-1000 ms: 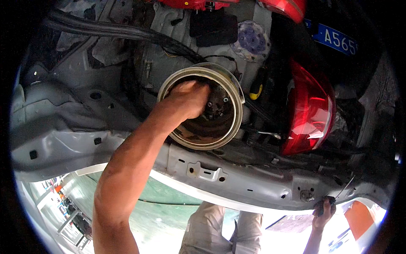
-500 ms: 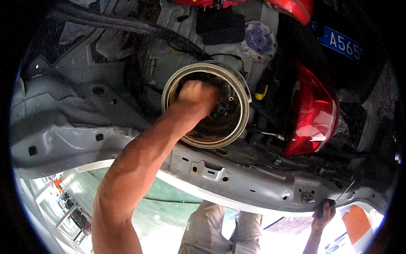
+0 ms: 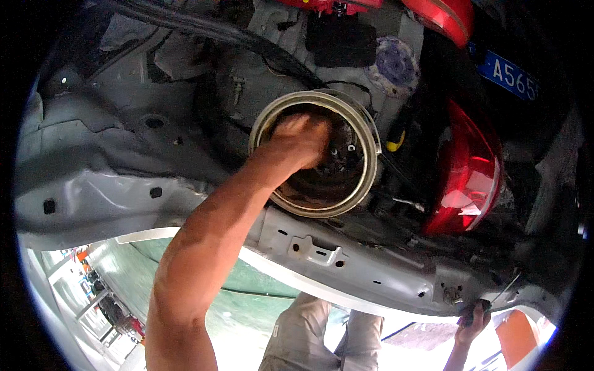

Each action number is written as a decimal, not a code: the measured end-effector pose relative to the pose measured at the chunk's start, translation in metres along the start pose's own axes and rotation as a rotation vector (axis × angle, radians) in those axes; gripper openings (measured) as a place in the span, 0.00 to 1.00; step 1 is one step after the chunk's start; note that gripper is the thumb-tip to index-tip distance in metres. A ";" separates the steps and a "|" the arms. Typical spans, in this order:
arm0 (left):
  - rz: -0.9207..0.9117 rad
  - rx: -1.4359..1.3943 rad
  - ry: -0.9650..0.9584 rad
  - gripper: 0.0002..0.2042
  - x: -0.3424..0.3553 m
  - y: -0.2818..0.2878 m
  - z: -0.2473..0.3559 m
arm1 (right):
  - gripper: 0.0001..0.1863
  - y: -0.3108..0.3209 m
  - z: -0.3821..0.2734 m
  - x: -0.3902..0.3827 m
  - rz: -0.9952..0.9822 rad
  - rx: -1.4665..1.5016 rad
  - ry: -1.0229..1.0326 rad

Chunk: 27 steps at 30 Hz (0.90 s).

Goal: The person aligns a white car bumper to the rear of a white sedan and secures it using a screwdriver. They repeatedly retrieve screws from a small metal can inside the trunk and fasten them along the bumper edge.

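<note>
Deep inside a round metal bucket (image 3: 359, 185) with a pale rim and wire handle is my left hand (image 3: 300, 139). Its fingers are curled, and their tips and any object in them are hidden. Small bolts or nuts (image 3: 351, 148) lie beside it in the bucket. At the lower right, near the grey body panel's edge, my right hand (image 3: 470, 324) grips a dark-handled tool with a thin metal shaft (image 3: 508, 283), likely a screwdriver.
Around the bucket are red tail lamps (image 3: 464, 185), a yellow-handled tool (image 3: 396, 141), a loose metal tool (image 3: 408, 203), a black cable bundle (image 3: 260, 43) and a blue plate (image 3: 507, 74). The grey body edge (image 3: 396, 272) crosses below, above my beige-trousered legs (image 3: 297, 340).
The scene has shifted rightward in the view. My left hand has moved about within the bucket, its fingers changing position. My right hand stays on the tool, slightly lower in the picture.
</note>
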<state>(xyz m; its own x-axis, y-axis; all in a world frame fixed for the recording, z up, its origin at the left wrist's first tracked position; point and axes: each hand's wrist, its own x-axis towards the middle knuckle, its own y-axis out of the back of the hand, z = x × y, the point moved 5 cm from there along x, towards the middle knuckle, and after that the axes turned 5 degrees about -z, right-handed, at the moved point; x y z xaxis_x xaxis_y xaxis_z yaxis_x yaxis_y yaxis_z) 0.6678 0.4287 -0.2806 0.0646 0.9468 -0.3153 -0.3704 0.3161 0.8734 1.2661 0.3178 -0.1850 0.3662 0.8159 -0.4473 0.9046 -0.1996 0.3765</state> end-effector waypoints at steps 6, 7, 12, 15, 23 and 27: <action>-0.228 -0.200 0.086 0.14 0.016 0.020 0.026 | 0.12 0.002 0.001 0.004 -0.101 -0.002 0.020; -0.185 -0.231 0.067 0.15 0.015 0.020 0.026 | 0.11 0.002 0.001 0.004 -0.118 -0.001 0.023; -0.094 -0.418 0.011 0.17 0.006 0.034 0.032 | 0.11 -0.001 -0.001 0.004 -0.108 -0.032 0.027; -0.303 -0.732 0.148 0.18 -0.001 0.034 0.029 | 0.12 0.007 0.006 0.006 -0.136 -0.011 0.022; -0.131 -1.791 0.140 0.09 -0.037 0.034 0.040 | 0.14 0.001 0.001 0.003 -0.121 0.027 -0.008; -0.112 -1.869 0.127 0.09 -0.041 0.032 0.042 | 0.15 0.002 0.002 0.001 -0.095 0.038 -0.015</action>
<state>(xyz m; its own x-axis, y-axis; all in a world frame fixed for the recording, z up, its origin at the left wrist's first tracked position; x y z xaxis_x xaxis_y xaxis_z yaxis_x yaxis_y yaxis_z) 0.6919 0.4025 -0.2239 0.1298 0.8918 -0.4333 -0.7772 -0.1799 -0.6030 1.2692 0.3173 -0.1865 0.2819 0.8238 -0.4919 0.9428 -0.1426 0.3014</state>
